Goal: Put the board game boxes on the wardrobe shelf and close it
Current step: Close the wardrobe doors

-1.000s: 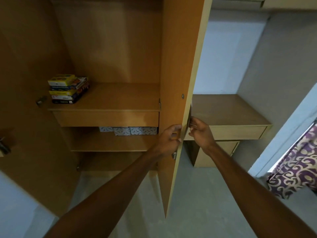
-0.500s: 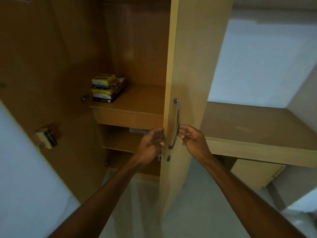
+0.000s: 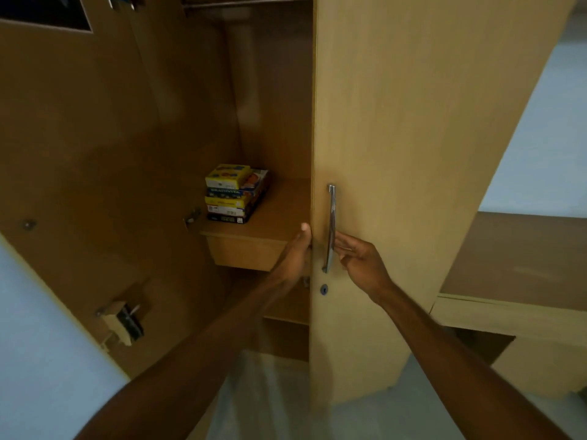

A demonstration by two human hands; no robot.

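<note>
Board game boxes, a colourful stack of five or so, are sitting at the left end of the brown wooden wardrobe shelf. Left hand is gripping the edge of the light wooden door, fingers hidden behind it. Right hand is touching the chrome bar handle, fingers extended, not clenched.

— Where are the boxes?
— Stacked flat on the shelf, up and left of the left hand; yellow one on top.
— And the door?
— Partly open, its edge against that hand.
</note>
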